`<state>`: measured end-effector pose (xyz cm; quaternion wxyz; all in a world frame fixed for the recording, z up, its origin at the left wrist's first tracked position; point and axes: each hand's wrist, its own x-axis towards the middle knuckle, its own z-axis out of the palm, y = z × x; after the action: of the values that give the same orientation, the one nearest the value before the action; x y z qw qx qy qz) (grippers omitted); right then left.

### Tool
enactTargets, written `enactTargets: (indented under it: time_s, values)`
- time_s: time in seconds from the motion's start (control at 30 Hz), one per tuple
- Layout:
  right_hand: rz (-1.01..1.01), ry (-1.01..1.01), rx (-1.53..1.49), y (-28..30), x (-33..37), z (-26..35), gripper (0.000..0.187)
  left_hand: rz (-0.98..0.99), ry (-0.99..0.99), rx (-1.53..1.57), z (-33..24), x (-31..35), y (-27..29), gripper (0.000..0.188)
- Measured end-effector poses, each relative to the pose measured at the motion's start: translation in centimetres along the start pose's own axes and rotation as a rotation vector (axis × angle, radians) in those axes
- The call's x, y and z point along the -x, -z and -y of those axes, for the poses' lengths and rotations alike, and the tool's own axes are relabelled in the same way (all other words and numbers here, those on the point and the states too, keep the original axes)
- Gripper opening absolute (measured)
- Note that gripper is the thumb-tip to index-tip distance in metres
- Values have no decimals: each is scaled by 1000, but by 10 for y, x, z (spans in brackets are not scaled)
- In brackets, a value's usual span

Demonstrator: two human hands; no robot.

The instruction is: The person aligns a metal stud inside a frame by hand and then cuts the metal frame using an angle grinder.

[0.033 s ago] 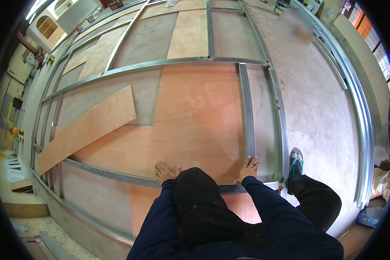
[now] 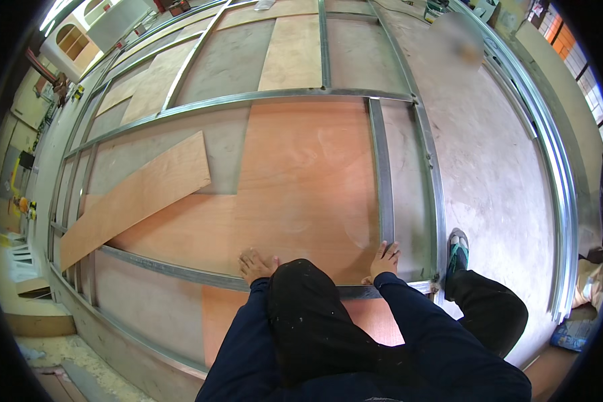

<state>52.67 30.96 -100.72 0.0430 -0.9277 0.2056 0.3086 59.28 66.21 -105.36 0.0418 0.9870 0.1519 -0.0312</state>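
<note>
Both palms flat, left hand (image 2: 256, 264), right hand (image 2: 384, 259), on plywood sheet (image 2: 301, 187)

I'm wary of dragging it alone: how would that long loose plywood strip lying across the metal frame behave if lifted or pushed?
The long reddish plywood strip looks thin and long, so it would probably flex if lifted by one end. Lying flat across a grey metal frame rail, it should slide, not roll or tip. It seems light for its length.

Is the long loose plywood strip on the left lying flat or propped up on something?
Propped: the long loose plywood strip lies slanted across the grey metal frame rail, its upper end overlapping the big reddish plywood sheet.
</note>
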Motion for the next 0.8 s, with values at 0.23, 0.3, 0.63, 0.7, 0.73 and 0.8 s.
enactTargets:
  time_s: [0.23,0.3,0.63,0.7,0.73,0.8]
  values:
    - [-6,-3,4,-2,-1,-2,150,-13,-6,-5,-2,1,-1,91]
    - [-18,-6,-1,-5,-3,-5,150,-11,-9,3,-6,1,0,91]
    - [-57,-6,-93,-11,-6,-4,151,13,-2,-12,-3,0,1,92]
    - [-62,-1,-95,-12,-6,-4,151,24,3,-17,-2,0,3,92]
    - [-75,1,-93,-13,-6,-4,151,24,2,-16,-3,0,3,92]
    - [-89,3,-92,-16,-8,-6,152,31,5,-15,-5,0,4,92]
